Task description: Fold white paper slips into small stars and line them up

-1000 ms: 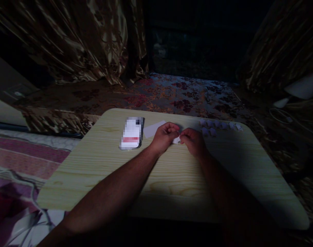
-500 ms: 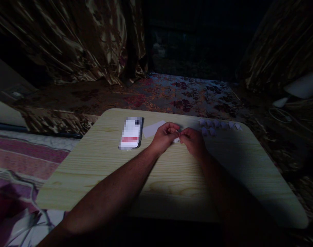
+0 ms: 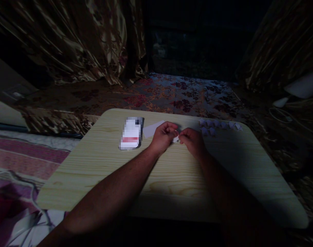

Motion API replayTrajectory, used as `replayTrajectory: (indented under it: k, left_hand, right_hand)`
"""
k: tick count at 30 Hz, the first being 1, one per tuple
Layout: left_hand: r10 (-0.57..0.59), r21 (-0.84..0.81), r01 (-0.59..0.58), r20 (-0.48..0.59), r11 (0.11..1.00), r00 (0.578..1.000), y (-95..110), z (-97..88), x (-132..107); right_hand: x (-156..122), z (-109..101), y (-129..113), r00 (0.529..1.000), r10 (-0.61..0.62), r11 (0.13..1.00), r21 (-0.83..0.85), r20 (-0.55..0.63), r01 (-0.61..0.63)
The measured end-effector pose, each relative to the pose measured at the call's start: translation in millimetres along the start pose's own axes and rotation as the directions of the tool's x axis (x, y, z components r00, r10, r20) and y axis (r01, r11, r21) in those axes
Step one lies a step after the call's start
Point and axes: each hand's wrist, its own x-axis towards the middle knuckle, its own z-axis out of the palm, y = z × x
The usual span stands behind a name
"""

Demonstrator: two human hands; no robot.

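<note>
Both my hands meet near the far middle of a light wooden table [image 3: 171,171]. My left hand [image 3: 163,136] and my right hand [image 3: 192,141] are closed, pinching a small white piece of paper [image 3: 175,139] between their fingertips. A white paper strip [image 3: 152,129] lies just left of my left hand. Further left lies a phone [image 3: 131,137], its screen blurred. Several small folded paper pieces [image 3: 218,126] sit in a row at the table's far right.
Floral patterned bedding [image 3: 182,94] lies beyond the table, with dark gold curtains [image 3: 76,41] behind. A striped cloth [image 3: 22,161] lies to the left. White objects and a cable [image 3: 285,109] rest at the far right. The room is dim.
Both hands stay in place; the fingers shift slightly while working the small paper piece. Nothing else has moved.
</note>
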Motion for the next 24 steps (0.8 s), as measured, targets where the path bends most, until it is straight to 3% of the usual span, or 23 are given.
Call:
replayTrajectory:
  k: [10,24]
  left_hand:
    - [0.003,0.072,-0.004,0.017,0.997,1.0,2.1,1.6,-1.2]
    - [0.016,-0.076,-0.018,-0.035,0.997,0.999,1.0,2.9,1.0]
  right_hand:
    - [0.5,1.8,2.6,1.0,-0.019,1.0,0.007,0.006,0.019]
    - [0.0,2.0,1.7,1.0,0.024,1.0,0.002,0.001,-0.024]
